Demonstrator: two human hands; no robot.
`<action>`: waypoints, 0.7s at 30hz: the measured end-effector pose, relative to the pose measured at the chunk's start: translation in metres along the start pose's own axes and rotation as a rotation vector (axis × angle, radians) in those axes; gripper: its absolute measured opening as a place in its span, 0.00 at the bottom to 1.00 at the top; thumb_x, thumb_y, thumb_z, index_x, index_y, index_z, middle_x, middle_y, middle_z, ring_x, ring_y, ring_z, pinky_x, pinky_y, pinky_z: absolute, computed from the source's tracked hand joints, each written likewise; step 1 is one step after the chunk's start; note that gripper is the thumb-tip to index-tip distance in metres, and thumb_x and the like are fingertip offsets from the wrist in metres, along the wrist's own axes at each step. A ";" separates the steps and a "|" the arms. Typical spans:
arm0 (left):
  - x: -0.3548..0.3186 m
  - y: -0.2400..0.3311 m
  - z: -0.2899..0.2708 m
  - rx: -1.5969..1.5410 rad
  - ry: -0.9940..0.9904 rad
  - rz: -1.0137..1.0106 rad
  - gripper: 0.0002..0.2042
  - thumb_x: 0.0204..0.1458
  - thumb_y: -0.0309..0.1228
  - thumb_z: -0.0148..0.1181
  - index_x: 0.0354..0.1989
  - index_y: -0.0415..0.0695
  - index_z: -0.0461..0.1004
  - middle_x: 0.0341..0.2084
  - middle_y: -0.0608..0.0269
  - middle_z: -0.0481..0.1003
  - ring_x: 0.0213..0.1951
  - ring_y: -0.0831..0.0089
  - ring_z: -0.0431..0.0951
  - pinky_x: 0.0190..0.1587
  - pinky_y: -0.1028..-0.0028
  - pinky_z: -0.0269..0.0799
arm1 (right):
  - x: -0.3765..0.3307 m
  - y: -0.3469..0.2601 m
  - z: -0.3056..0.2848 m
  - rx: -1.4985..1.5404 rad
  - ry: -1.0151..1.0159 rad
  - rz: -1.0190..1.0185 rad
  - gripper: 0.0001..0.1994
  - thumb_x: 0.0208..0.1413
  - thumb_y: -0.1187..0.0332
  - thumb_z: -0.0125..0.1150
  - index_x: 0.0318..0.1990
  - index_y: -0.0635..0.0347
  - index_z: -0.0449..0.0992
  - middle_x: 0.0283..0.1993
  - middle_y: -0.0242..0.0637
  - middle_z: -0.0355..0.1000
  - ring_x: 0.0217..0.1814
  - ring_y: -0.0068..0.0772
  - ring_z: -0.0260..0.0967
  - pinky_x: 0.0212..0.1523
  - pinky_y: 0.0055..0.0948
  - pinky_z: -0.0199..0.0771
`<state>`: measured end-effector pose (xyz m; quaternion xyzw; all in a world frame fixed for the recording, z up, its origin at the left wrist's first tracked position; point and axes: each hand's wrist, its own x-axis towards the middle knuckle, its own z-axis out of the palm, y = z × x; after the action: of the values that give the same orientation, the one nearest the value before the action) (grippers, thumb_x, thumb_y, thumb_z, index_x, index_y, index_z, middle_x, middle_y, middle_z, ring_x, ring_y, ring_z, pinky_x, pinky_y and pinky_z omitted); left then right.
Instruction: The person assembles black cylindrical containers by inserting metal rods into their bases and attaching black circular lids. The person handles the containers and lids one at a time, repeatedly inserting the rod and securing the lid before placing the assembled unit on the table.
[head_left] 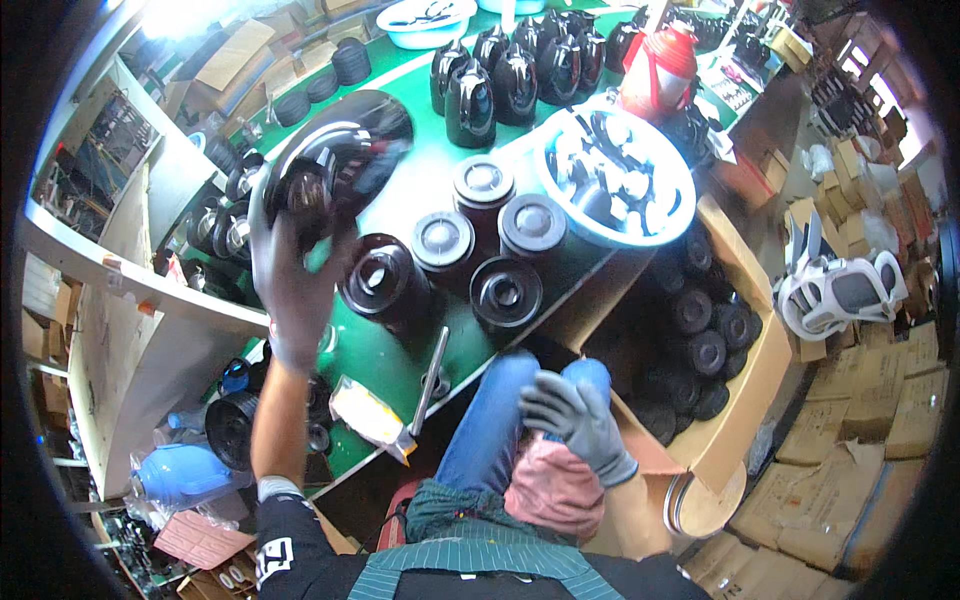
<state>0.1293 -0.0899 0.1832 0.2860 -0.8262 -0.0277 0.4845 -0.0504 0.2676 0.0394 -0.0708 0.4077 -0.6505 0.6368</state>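
My left hand, in a grey glove, grips a glossy black jug at its lower end, raised over the left part of the green table. Motion blurs the jug, and part of the grip is hidden. Right beside that hand stands a black cylindrical container with an open top. Near it are black containers with grey round lids and another dark-topped one. Above my lap, my right hand is gloved too, its fingers extended and nothing visible in them. A pink cloth lies on my lap below it.
Several glossy black jugs stand at the back beside a red jug. A blue-rimmed basin holds white and black parts. To the right, a cardboard box contains black round parts. A metal rod lies at the table's near edge.
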 end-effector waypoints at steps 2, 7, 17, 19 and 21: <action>0.055 -0.068 0.055 0.215 -0.042 0.086 0.25 0.39 0.31 0.84 0.48 0.39 0.83 0.58 0.45 0.77 0.57 0.44 0.79 0.61 0.56 0.75 | -0.002 0.024 -0.036 0.082 0.037 0.001 0.37 0.79 0.42 0.31 0.80 0.64 0.57 0.77 0.56 0.64 0.79 0.54 0.64 0.80 0.53 0.61; 0.088 -0.177 0.187 0.109 -0.527 -0.145 0.26 0.41 0.45 0.79 0.51 0.49 0.85 0.52 0.47 0.80 0.55 0.48 0.79 0.61 0.56 0.74 | -0.001 0.064 -0.072 0.251 0.019 -0.015 0.36 0.80 0.46 0.30 0.80 0.68 0.53 0.78 0.62 0.60 0.82 0.61 0.58 0.84 0.55 0.52; 0.086 -0.221 0.264 -0.026 -0.273 -0.076 0.28 0.54 0.50 0.70 0.60 0.48 0.81 0.59 0.50 0.79 0.57 0.48 0.81 0.63 0.56 0.75 | -0.001 0.060 -0.084 0.192 -0.040 0.025 0.39 0.78 0.42 0.31 0.82 0.66 0.49 0.82 0.63 0.53 0.84 0.66 0.50 0.86 0.61 0.39; 0.069 -0.287 0.224 0.442 0.017 -0.094 0.26 0.50 0.49 0.69 0.54 0.48 0.82 0.50 0.52 0.81 0.51 0.51 0.80 0.52 0.49 0.74 | 0.001 0.059 -0.084 0.186 -0.067 0.039 0.39 0.78 0.42 0.31 0.81 0.66 0.49 0.82 0.64 0.53 0.84 0.66 0.50 0.86 0.61 0.39; 0.077 -0.278 0.189 0.979 -0.197 -0.428 0.14 0.55 0.42 0.64 0.46 0.51 0.83 0.47 0.53 0.81 0.52 0.58 0.80 0.53 0.51 0.72 | 0.001 0.064 -0.083 0.180 -0.026 -0.013 0.38 0.78 0.42 0.31 0.81 0.66 0.52 0.81 0.63 0.56 0.83 0.66 0.52 0.85 0.60 0.43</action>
<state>0.0702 -0.4040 0.0538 0.6362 -0.7074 0.2356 0.1983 -0.0519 0.3124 -0.0550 -0.0246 0.3387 -0.6877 0.6416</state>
